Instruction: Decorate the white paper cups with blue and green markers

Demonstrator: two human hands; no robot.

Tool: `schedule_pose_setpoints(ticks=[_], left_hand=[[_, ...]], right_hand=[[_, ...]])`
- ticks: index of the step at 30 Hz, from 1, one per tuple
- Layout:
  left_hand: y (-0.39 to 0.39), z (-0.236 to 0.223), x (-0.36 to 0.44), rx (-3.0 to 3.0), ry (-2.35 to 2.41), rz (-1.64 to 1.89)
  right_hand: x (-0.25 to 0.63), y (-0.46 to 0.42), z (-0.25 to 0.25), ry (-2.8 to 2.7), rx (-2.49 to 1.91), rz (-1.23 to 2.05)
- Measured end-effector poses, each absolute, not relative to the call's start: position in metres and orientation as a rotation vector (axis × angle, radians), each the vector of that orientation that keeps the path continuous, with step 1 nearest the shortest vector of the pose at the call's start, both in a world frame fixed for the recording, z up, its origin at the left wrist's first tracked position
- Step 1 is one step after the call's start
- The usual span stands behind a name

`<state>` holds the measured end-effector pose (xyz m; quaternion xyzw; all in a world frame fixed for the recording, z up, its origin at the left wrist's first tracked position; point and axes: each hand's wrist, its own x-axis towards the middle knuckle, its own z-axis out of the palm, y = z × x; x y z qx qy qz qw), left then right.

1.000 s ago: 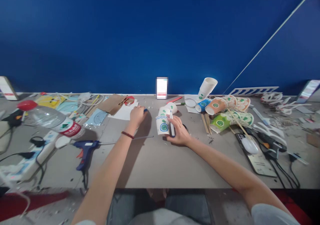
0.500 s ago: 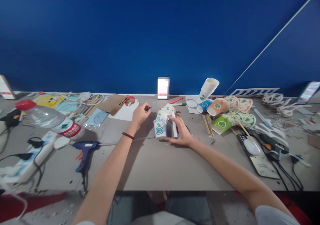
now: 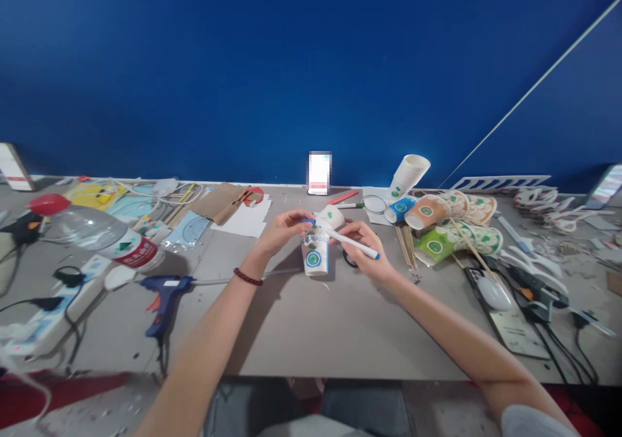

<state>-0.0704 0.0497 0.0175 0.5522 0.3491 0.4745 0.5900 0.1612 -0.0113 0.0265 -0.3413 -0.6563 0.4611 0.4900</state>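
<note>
In the middle of the table a white paper cup (image 3: 317, 263) with a blue and green print stands in front of me, and another white cup (image 3: 332, 215) with a green mark lies behind it. My right hand (image 3: 369, 256) is closed on a white marker (image 3: 354, 243) with a blue end, tilted across the right of the cup, its tip toward the left. My left hand (image 3: 286, 231) pinches a small blue marker cap (image 3: 308, 221) above the cup's rim, close to the marker's tip. Whether cap and marker touch I cannot tell.
A blue glue gun (image 3: 168, 294) and a red-capped bottle (image 3: 107, 233) lie on the left. Patterned cups (image 3: 435, 246), wooden sticks (image 3: 404, 243) and a white mouse (image 3: 494, 292) lie on the right. A phone (image 3: 319, 173) stands against the blue wall.
My left hand has moved right, bringing the blue cap over the cup. The marker has swung from near upright to a slant, and my right hand has come off the cup's side.
</note>
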Motion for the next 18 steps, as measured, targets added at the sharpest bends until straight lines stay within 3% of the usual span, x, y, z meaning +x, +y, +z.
schedule_pose_setpoints(ticks=[12, 18], left_hand=[[0.042, 0.025, -0.061, 1.376, 0.798, 0.968], [0.022, 0.053, -0.046, 1.519, 0.758, 1.009]], right_hand=[[0.158, -0.01, 0.024, -1.527, -0.912, 1.159], [0.166, -0.019, 0.029, -1.403, -0.935, 1.126]])
